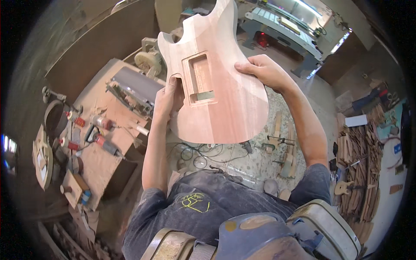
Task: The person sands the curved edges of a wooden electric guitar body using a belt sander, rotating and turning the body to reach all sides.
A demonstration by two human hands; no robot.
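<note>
Guitar body, twelve o'clock: I see left hand and right hand gripping edges; loose pinch could drop it.

The left hand and right hand lie partly hidden behind a guitar body whose tip runs past the upper edge, while the lower edge cuts off a shirt and respirator.

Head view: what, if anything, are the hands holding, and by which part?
A guitar body, by opposite edges: the left hand grips its left edge, the right hand its right edge, thumb on the flat face.
</note>
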